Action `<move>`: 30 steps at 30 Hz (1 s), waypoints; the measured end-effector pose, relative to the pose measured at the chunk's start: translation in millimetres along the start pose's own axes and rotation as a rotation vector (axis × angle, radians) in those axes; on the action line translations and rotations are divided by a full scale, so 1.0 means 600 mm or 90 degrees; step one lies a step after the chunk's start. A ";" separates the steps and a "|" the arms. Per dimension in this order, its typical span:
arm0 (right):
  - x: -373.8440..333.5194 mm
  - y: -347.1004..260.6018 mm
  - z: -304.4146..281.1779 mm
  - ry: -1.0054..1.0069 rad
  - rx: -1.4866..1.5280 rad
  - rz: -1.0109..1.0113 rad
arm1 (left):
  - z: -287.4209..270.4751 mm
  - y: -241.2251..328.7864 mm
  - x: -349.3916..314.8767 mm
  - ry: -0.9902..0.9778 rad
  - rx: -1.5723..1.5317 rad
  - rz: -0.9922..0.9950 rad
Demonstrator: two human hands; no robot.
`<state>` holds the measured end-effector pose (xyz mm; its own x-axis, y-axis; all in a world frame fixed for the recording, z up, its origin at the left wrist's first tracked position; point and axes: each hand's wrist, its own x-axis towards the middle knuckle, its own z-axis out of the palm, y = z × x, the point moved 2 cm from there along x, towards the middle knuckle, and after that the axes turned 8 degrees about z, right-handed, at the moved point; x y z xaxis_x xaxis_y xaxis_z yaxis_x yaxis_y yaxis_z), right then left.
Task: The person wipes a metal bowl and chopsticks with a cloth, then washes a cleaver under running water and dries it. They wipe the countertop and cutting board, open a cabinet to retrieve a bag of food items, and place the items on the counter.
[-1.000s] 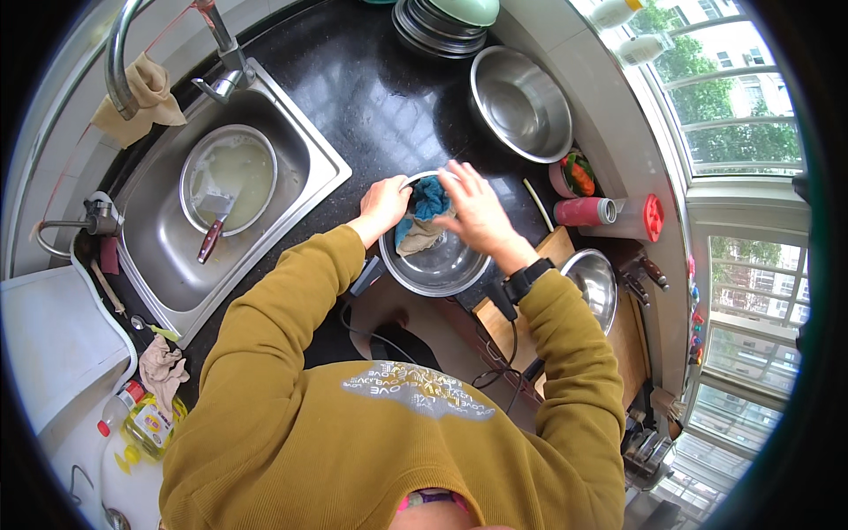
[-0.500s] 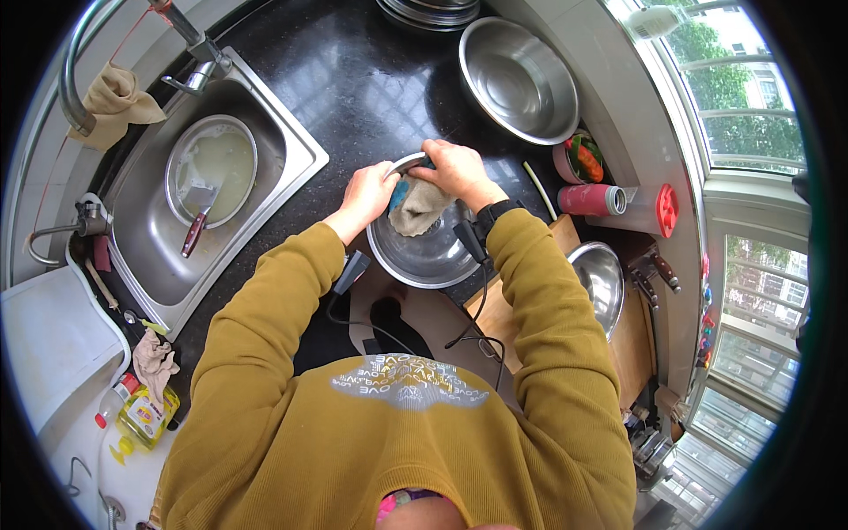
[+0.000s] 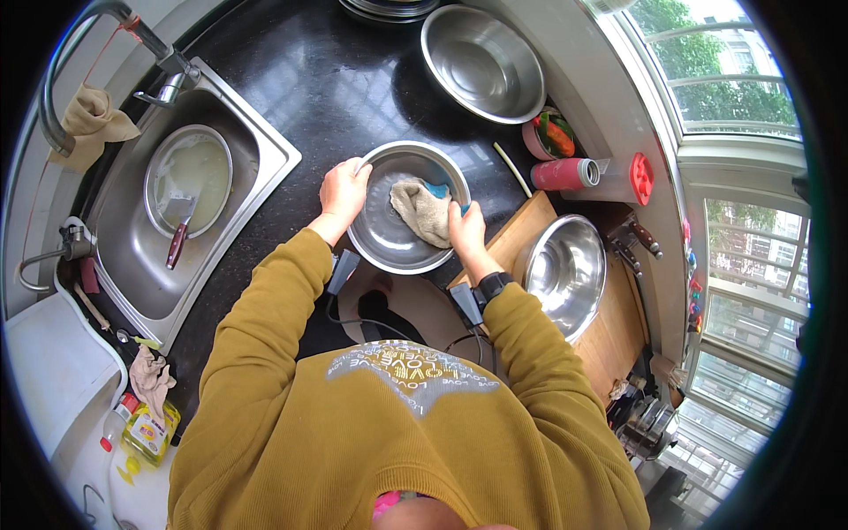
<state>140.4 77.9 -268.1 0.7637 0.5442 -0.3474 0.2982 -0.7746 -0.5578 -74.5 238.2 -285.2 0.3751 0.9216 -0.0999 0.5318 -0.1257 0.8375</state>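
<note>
A shiny steel bowl (image 3: 374, 223) is held over the counter's front edge, its inside facing up. On its left rim, my left hand (image 3: 341, 198) is closed, thumb along the edge. At the right rim, my right hand (image 3: 468, 233) is closed on a beige cloth (image 3: 422, 212) with blue trim, pinching it against the bowl's edge. The cloth lies bunched across the bowl's inside; some of my right fingers are hidden behind the rim.
Left is a steel sink (image 3: 132, 256) holding a basin of cloudy water (image 3: 190, 163) and a wood-handled scraper (image 3: 177, 245). A large steel basin (image 3: 481, 66) stands behind. To the right are a cutting board (image 3: 618, 353), another bowl (image 3: 570, 274), a pink bottle (image 3: 565, 174) and knives (image 3: 645, 237).
The bowl has turned from tilted to nearly level, showing more of its inside. My right hand moved from the far rim to the right rim with the cloth; my left hand slid to the left rim.
</note>
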 end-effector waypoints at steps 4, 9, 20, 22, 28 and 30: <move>0.006 0.005 0.000 0.034 -0.062 -0.103 | -0.007 0.004 -0.013 0.005 0.031 0.002; 0.106 -0.096 -0.001 -0.084 -0.211 -0.347 | -0.040 -0.003 -0.034 -0.015 0.080 -0.007; 0.067 -0.268 0.091 -0.301 -0.398 -0.695 | -0.035 -0.018 -0.024 -0.006 -0.008 0.030; 0.080 -0.247 0.066 -0.232 -0.402 -0.632 | -0.030 -0.022 -0.031 0.014 -0.047 0.027; 0.049 -0.108 0.005 -0.071 -0.254 -0.201 | -0.018 -0.020 -0.042 0.079 -0.062 0.017; 0.023 -0.065 0.003 -0.052 -0.203 -0.116 | -0.018 -0.020 -0.041 0.083 -0.060 0.004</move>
<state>138.2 116.5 -252.6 0.6379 0.6957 -0.3303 0.5979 -0.7177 -0.3570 -98.1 220.7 -287.1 0.2728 0.9616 -0.0291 0.4533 -0.1018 0.8855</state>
